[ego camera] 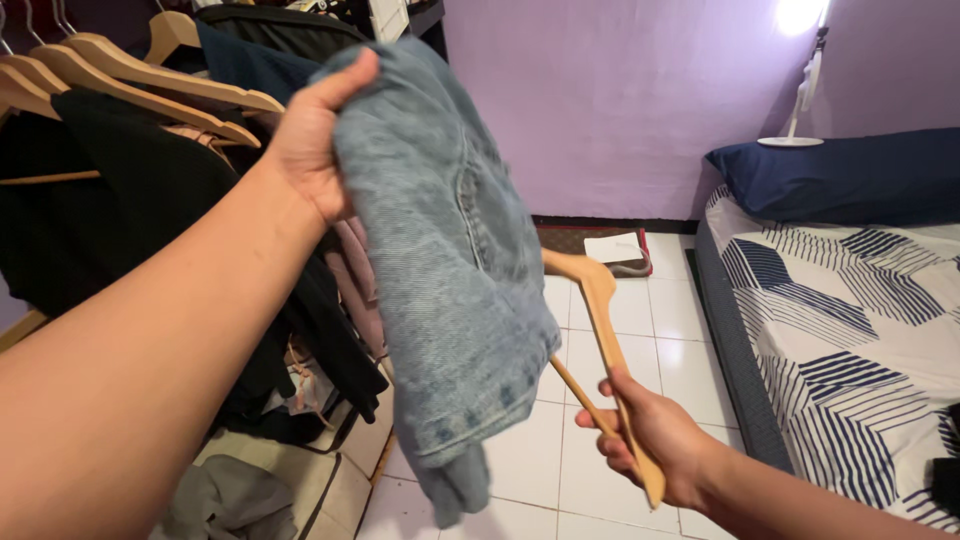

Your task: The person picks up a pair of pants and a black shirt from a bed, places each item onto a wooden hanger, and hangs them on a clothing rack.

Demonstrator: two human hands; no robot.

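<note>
My left hand [308, 140] grips a pair of light blue jeans [450, 270] by the upper edge, holding them up in front of a clothes rack. The denim hangs folded and drapes down to the lower middle of the view. My right hand [650, 435] is closed on one arm of a wooden hanger [600, 310]. The hanger runs up behind the jeans, and its hook is hidden by the denim.
On the left, a rack holds dark garments [110, 200] on wooden hangers [140, 70]. A bed [850, 320] with a striped sheet and a navy pillow [850, 175] fills the right. White floor tiles [660, 350] lie between, with clothes [230, 500] piled below the rack.
</note>
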